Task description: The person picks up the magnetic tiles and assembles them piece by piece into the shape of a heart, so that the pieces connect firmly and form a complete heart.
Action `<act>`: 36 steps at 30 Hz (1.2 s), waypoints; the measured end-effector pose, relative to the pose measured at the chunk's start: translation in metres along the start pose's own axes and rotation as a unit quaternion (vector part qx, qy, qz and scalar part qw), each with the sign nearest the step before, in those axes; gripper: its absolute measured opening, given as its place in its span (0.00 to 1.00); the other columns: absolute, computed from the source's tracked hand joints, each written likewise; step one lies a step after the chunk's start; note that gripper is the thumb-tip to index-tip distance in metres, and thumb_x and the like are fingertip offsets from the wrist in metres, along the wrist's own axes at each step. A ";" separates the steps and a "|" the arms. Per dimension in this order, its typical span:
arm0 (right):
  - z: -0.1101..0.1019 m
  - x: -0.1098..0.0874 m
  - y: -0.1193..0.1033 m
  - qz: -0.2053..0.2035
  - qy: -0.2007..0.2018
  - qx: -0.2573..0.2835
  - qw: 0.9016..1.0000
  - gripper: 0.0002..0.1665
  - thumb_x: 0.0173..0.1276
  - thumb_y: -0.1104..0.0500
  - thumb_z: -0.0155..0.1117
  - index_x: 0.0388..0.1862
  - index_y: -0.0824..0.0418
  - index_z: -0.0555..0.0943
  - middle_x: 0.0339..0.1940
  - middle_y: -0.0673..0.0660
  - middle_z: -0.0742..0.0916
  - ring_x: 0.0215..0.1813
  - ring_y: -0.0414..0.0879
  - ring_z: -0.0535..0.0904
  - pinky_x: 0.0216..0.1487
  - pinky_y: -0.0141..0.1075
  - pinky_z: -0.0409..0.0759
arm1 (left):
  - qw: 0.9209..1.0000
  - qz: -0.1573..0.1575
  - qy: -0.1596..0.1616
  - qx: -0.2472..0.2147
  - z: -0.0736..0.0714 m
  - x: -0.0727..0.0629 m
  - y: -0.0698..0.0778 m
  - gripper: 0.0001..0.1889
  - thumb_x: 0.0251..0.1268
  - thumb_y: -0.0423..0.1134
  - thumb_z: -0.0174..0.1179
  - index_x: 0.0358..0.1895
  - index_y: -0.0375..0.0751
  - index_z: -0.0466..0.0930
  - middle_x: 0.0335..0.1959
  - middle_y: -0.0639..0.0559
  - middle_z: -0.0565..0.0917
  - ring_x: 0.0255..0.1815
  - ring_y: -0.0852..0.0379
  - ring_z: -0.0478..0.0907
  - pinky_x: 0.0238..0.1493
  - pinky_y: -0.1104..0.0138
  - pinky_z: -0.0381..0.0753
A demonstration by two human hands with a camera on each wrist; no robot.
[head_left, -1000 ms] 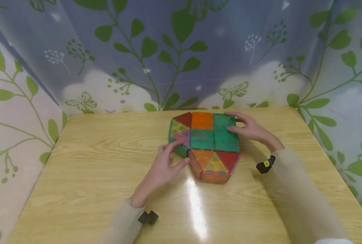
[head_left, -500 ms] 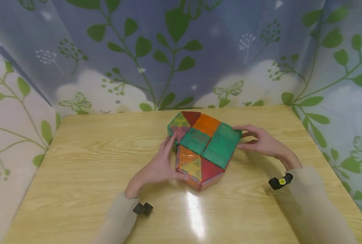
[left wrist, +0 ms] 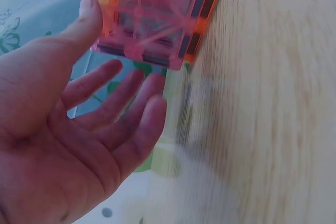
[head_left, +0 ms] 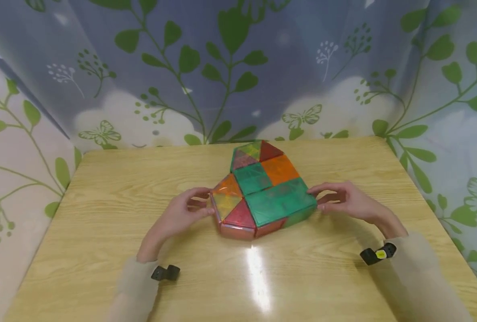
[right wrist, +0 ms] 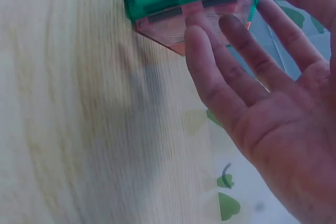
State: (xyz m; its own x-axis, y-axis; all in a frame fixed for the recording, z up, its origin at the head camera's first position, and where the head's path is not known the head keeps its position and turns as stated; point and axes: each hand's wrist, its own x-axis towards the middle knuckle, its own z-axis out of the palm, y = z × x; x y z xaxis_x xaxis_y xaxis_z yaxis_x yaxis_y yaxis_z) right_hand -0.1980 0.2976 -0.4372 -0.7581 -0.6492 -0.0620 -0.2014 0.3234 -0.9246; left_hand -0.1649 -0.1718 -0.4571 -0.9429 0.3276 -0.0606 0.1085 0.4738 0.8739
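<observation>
A heart-like block of see-through magnetic tiles (head_left: 276,201) lies flat on the wooden table, with green and orange squares and yellow, red, orange and pink triangles on top. My left hand (head_left: 178,212) is at its left corner, fingers relaxed and apart. In the left wrist view the left thumb tip (left wrist: 90,8) meets the edge of a pink side tile (left wrist: 152,30); the other fingers hang free below it. My right hand (head_left: 352,203) is at the opposite end, its fingertips right at the green corner. In the right wrist view its fingers (right wrist: 202,59) spread loosely near a pinkish side tile (right wrist: 173,27).
The light wooden table (head_left: 113,188) reaches back to a curtain (head_left: 198,89) with leaf and butterfly prints, which also hangs along both sides. Each wrist carries a small black camera, such as the one on the left wrist (head_left: 166,273). A bright glare streak runs down the table's front.
The tile block has turned clockwise on the table, its lower lobe swinging to the left. My left hand has moved left and my right hand a little right and nearer.
</observation>
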 end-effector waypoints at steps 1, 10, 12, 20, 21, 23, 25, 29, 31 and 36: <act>0.002 0.000 0.000 -0.006 -0.007 0.000 1.000 0.25 0.72 0.67 0.65 0.67 0.65 0.77 0.63 0.41 0.84 0.54 0.51 0.88 0.50 0.39 0.88 | 1.000 -0.006 0.000 -0.004 -0.001 -0.001 0.000 0.28 0.68 0.44 0.68 0.69 0.43 0.75 0.62 0.41 0.82 0.57 0.43 0.85 0.55 0.53 0.86; 0.021 0.003 -0.006 -0.024 -0.075 0.083 0.993 0.24 0.74 0.70 0.60 0.68 0.71 0.75 0.60 0.49 0.86 0.54 0.59 0.88 0.49 0.48 0.89 | 0.994 -0.015 -0.009 -0.105 -0.010 -0.007 0.003 0.31 0.75 0.39 0.61 0.78 0.45 0.64 0.68 0.34 0.77 0.62 0.39 0.83 0.56 0.59 0.87; 0.022 0.008 -0.006 -0.029 -0.045 0.078 0.996 0.23 0.74 0.70 0.60 0.67 0.71 0.76 0.56 0.53 0.87 0.53 0.55 0.88 0.47 0.49 0.89 | 0.994 -0.008 -0.030 -0.107 -0.010 -0.008 0.005 0.38 0.71 0.40 0.66 0.80 0.47 0.59 0.72 0.36 0.73 0.67 0.38 0.78 0.61 0.57 0.84; 0.013 0.055 -0.005 -0.007 0.103 -0.045 0.994 0.33 0.76 0.59 0.64 0.77 0.55 0.68 0.77 0.59 0.73 0.71 0.60 0.75 0.62 0.45 0.83 | 0.998 0.012 -0.002 -0.065 -0.003 -0.007 0.003 0.43 0.64 0.42 0.72 0.79 0.49 0.58 0.70 0.38 0.74 0.66 0.40 0.79 0.63 0.54 0.82; 0.011 0.063 -0.005 0.000 0.110 -0.053 0.993 0.34 0.76 0.57 0.64 0.78 0.53 0.67 0.79 0.57 0.70 0.74 0.61 0.72 0.65 0.49 0.81 | 0.998 0.015 0.004 -0.064 -0.003 -0.007 0.002 0.41 0.66 0.41 0.71 0.79 0.48 0.59 0.69 0.37 0.75 0.65 0.40 0.79 0.63 0.54 0.83; 0.007 0.080 -0.005 0.009 0.116 -0.067 0.991 0.37 0.76 0.54 0.63 0.80 0.49 0.64 0.83 0.54 0.65 0.78 0.62 0.66 0.69 0.57 0.76 | 0.997 0.019 0.009 -0.070 -0.004 -0.007 0.000 0.39 0.68 0.39 0.69 0.78 0.47 0.61 0.69 0.36 0.75 0.64 0.39 0.79 0.62 0.56 0.84; 0.004 0.095 -0.006 0.008 0.114 -0.070 0.991 0.39 0.76 0.54 0.63 0.82 0.49 0.61 0.85 0.55 0.61 0.81 0.64 0.61 0.71 0.62 0.72 | 0.997 0.025 0.005 -0.073 -0.005 -0.008 -0.002 0.37 0.69 0.38 0.67 0.79 0.46 0.61 0.70 0.36 0.73 0.66 0.38 0.78 0.62 0.57 0.84; -0.002 0.115 -0.008 0.012 0.102 -0.078 0.992 0.40 0.76 0.54 0.64 0.82 0.52 0.61 0.85 0.58 0.59 0.81 0.67 0.60 0.71 0.63 0.71 | 0.996 0.021 -0.004 -0.082 -0.007 -0.008 -0.004 0.36 0.71 0.39 0.66 0.79 0.48 0.62 0.74 0.39 0.70 0.70 0.38 0.75 0.62 0.58 0.83; -0.004 0.119 -0.007 0.020 0.088 -0.076 0.993 0.39 0.76 0.53 0.64 0.81 0.52 0.63 0.84 0.59 0.62 0.79 0.66 0.64 0.70 0.60 0.74 | 0.997 0.017 -0.001 -0.079 -0.007 -0.008 -0.004 0.35 0.71 0.41 0.66 0.78 0.49 0.62 0.74 0.40 0.70 0.71 0.38 0.75 0.62 0.58 0.83; -0.003 0.116 -0.002 0.041 0.059 -0.044 0.996 0.37 0.77 0.51 0.63 0.81 0.48 0.63 0.82 0.59 0.66 0.73 0.63 0.74 0.63 0.42 0.83 | 0.998 0.018 0.006 -0.053 -0.003 -0.009 -0.003 0.35 0.71 0.41 0.66 0.78 0.45 0.62 0.74 0.35 0.71 0.66 0.37 0.79 0.60 0.57 0.84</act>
State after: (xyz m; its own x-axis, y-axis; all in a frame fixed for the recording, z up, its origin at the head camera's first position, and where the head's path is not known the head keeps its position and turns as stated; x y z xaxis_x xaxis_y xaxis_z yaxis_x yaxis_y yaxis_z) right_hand -0.2876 0.2238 -0.4411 -0.8406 -0.5348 -0.0860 -0.1859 0.4339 -0.8816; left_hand -0.1577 -0.1791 -0.4576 -0.9428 0.3325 -0.0236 0.1087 0.3735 0.9212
